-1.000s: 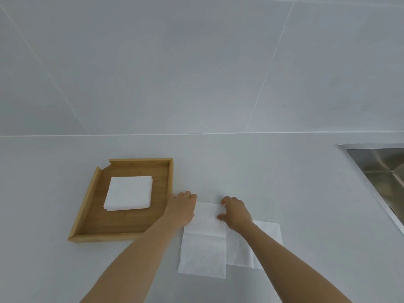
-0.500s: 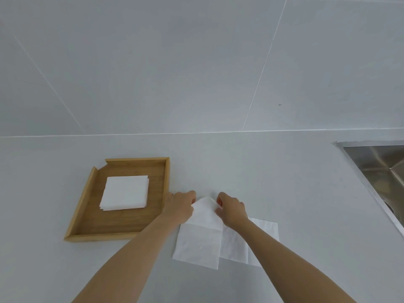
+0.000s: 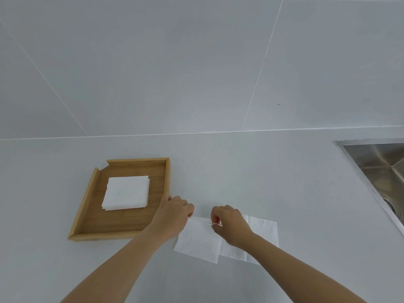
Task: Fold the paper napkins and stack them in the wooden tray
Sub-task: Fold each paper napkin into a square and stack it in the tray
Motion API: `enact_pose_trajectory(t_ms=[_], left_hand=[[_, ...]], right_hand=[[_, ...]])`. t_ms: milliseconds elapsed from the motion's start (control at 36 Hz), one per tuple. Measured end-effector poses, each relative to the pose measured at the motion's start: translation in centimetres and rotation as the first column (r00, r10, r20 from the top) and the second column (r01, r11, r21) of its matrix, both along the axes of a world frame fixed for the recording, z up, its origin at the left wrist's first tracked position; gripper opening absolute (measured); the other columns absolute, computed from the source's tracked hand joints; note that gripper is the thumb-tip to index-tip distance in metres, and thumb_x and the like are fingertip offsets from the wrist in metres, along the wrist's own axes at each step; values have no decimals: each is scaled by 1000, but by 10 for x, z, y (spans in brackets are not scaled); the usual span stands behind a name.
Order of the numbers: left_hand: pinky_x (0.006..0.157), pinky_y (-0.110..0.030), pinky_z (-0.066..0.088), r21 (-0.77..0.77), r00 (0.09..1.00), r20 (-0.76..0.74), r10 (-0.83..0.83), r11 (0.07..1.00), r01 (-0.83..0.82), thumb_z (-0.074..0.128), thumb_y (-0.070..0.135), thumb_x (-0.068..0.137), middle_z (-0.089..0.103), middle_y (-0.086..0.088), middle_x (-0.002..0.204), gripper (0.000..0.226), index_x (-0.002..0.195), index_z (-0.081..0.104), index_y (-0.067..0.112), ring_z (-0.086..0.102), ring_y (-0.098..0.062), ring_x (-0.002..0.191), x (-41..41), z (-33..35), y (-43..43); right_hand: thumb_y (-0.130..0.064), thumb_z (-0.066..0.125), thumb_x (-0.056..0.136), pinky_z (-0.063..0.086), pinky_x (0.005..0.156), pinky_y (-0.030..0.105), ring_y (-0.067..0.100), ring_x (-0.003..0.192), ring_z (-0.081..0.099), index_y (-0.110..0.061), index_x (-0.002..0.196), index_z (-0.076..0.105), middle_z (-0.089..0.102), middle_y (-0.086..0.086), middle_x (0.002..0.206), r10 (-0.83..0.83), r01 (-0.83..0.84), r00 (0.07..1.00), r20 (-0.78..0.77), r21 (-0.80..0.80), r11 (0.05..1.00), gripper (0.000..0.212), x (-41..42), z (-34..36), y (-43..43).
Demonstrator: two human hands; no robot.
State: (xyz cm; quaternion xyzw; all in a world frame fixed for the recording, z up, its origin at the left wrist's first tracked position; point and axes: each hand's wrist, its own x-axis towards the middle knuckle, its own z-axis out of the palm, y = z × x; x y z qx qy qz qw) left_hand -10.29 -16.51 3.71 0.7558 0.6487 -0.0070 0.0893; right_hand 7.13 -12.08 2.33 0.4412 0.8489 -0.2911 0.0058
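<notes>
The fingers of the left hand (image 3: 172,215) and the right hand (image 3: 229,224) are pinched on the far edge of the top napkin (image 3: 196,241), which lies on the counter (image 3: 240,171) over another napkin (image 3: 260,235). Beside the left hand, the wooden tray (image 3: 91,202) holds a stack of folded napkins (image 3: 126,195).

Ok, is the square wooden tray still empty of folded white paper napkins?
No, a stack of folded white paper napkins already lies inside the square wooden tray on the counter.
</notes>
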Motion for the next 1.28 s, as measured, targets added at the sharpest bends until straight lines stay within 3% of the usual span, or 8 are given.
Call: enact_pose_trajectory(t_ms=[111,222,306,444,639,861,1194,1278], left_hand=[[47,-20,44,0,989,-114,-94,996,94,91,16,34,56,13,41,38,47,58,29,53,-4,42,-4,-15,-11],[61,-24,49,-109,965,-182,-191,979,173,86,17,54,65,12,57,24,62,65,27,60,-8,58,-5,-21,-22],[55,-22,48,-158,954,-219,-203,973,170,89,17,42,62,13,50,32,56,64,30,58,-5,52,-8,-26,-28],[98,-39,30,-287,958,-172,-231,942,176,46,-2,89,62,-5,115,33,116,55,16,49,-24,110,-7,-24,-27],[104,-36,27,-264,998,-54,-44,964,28,35,12,95,58,0,127,33,122,52,19,47,-18,119,-5,-10,-5],[104,-39,29,-297,996,-86,-18,955,-8,45,21,92,47,-5,134,41,132,38,16,41,-23,125,6,-28,11],[95,-38,31,-255,994,-103,-20,967,-7,46,13,91,58,-5,117,20,108,56,13,47,-24,111,12,-35,8],[93,-37,32,-229,997,-73,-15,973,-2,45,13,91,61,-6,112,16,104,56,12,49,-24,108,12,-35,1]], right_hand=[[-12,48,87,29,73,24,15,80,40,-12,87,54,49,-3,84,31,-31,1000,-3,-45,999,6,0,-4,-13],[-15,48,89,30,73,23,15,82,42,-7,101,58,57,5,90,46,-42,998,37,-98,994,17,0,-8,-23],[-16,52,88,33,73,23,15,82,44,-7,103,59,63,9,98,64,-55,997,48,-159,986,18,2,-10,-26],[-29,61,85,39,75,22,14,82,49,-10,105,60,52,-5,88,75,-65,997,31,-244,968,28,4,-8,-26],[-31,56,89,43,80,26,16,91,52,-13,114,55,63,7,110,-161,162,987,15,-146,976,32,5,-5,-13],[-28,63,83,43,94,32,22,120,44,-13,125,45,53,6,128,-200,223,962,185,-116,968,48,-1,-17,-12],[-14,62,80,43,85,29,24,111,47,-8,105,58,56,8,110,-169,207,952,256,-127,970,26,-9,-24,-15],[-9,54,83,39,78,26,22,98,48,-15,82,52,46,1,92,-182,215,961,209,-148,965,6,-8,-24,-18]])
